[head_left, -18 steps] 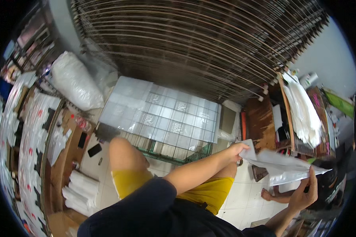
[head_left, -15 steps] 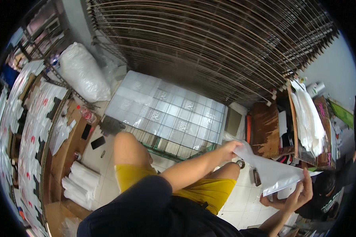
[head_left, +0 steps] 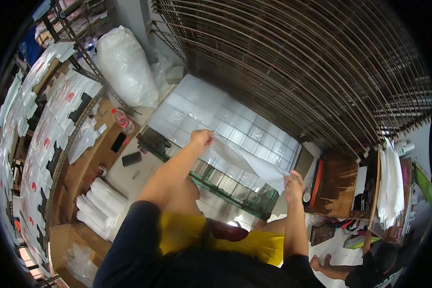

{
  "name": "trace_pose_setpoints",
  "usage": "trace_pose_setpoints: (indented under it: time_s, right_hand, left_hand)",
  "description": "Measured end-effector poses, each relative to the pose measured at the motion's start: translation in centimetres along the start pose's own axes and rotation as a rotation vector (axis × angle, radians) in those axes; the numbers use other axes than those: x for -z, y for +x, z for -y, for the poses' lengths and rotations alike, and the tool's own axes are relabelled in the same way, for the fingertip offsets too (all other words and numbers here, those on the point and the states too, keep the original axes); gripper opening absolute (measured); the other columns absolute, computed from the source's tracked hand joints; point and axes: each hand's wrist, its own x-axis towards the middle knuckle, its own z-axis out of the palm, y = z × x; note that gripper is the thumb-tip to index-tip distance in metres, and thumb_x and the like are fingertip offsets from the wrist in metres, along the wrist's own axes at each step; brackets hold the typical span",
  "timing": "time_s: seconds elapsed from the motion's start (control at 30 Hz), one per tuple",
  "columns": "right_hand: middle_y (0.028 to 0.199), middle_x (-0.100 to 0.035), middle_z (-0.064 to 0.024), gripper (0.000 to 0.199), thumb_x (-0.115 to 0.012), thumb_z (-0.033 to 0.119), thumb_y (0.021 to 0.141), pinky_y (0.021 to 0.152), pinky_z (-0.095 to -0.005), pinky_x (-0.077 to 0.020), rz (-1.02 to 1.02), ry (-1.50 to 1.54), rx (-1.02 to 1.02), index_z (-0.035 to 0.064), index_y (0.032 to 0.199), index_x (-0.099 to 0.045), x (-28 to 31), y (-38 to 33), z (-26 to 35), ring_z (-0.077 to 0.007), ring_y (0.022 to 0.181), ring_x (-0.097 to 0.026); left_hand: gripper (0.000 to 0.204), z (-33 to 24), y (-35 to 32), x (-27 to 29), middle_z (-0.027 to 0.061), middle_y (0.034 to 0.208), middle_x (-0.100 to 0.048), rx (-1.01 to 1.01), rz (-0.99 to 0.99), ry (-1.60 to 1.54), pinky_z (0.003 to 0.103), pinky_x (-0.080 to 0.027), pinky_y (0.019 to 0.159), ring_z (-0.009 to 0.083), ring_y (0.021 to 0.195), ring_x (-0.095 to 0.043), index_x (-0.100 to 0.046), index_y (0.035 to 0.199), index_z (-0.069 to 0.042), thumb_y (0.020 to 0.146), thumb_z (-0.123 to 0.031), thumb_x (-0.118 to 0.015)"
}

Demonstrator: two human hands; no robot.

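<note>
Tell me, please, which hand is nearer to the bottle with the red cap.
Left. The left hand is to the right of the bottle; the right hand is much farther to its right.

Glare whitens the tabletop (head_left: 276,140), blur softens the held sheet (head_left: 254,165), and edges bend

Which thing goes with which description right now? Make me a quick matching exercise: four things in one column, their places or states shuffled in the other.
Things
1. Left hand
2. Translucent sheet
3. Bottle
4. White rolls

Places or states
A. Piled near an open cardboard box
B. Held at its right end by the right hand
C. Gripping the sheet by its left end
D. Topped by a red cap

Pairs: 1-C, 2-B, 3-D, 4-A
</note>
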Motion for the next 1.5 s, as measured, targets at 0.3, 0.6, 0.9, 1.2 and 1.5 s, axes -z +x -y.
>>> trace_pose_setpoints:
  time_s: [0.3, 0.6, 0.9, 1.2, 1.5]
  right_hand:
    - [0.084, -0.058, -0.0082, 0.030, -0.049, -0.006, 0.073, 0.063, -0.0263, -0.0465, 0.149, -0.175, -0.064, 0.0007, 0.100, -0.060, -13.1, 15.3, -5.2, -0.0164, 0.073, -0.057]
    - [0.096, -0.058, -0.0064, 0.032, -0.050, -0.008, 0.074, 0.065, -0.0262, -0.0453, 0.128, -0.203, 0.070, 0.0009, 0.103, -0.060, -15.7, 25.0, -13.6, -0.0143, 0.075, -0.055]
    - [0.113, -0.057, -0.0096, 0.042, -0.056, -0.006, 0.073, 0.055, -0.0264, -0.0460, 0.085, -0.570, 0.006, 0.0056, 0.114, -0.057, -14.9, 31.3, -24.0, -0.0169, 0.084, -0.059]
    - [0.102, -0.060, -0.0132, 0.038, -0.061, -0.005, 0.071, 0.056, -0.0263, -0.0481, 0.074, -0.825, 0.280, 0.0002, 0.108, -0.059, -11.2, 37.8, -29.0, -0.0169, 0.074, -0.059]
    - [0.104, -0.061, -0.0139, 0.039, -0.061, -0.002, 0.067, 0.065, -0.0295, -0.0510, 0.064, -0.810, 0.216, 0.0000, 0.106, -0.061, -13.4, 38.7, -28.2, -0.0222, 0.085, -0.062]
  left_hand:
    - [0.007, -6.7, 14.1, 4.7, 0.0050, 0.065, -0.054, -0.059, -0.063, -0.085, 0.024, -0.044, 0.049, 0.0138, 0.054, -0.052, -0.057, 0.071, -0.004, 0.068, 0.000, -0.062]
    - [0.013, -6.3, 24.3, 6.1, 0.0048, 0.073, -0.058, -0.176, -0.112, -0.115, 0.024, -0.048, 0.061, 0.0145, 0.067, -0.056, -0.061, 0.076, -0.004, 0.064, 0.002, -0.062]
    - [0.034, 2.3, 35.7, 7.3, 0.0151, 0.087, -0.065, -0.333, -0.380, 0.530, 0.034, -0.050, 0.076, 0.0271, 0.088, -0.062, -0.059, 0.098, -0.006, 0.064, -0.004, -0.058]
    - [0.019, 3.8, 37.0, 6.1, 0.0144, 0.088, -0.064, -0.441, -0.353, 0.773, 0.040, -0.048, 0.079, 0.0329, 0.088, -0.060, -0.065, 0.085, -0.012, 0.071, -0.007, -0.054]
    - [0.025, 4.9, 39.4, 6.8, 0.0156, 0.102, -0.062, -0.494, -0.346, 0.832, 0.038, -0.046, 0.085, 0.0329, 0.094, -0.058, -0.067, 0.092, -0.008, 0.070, -0.016, -0.057]
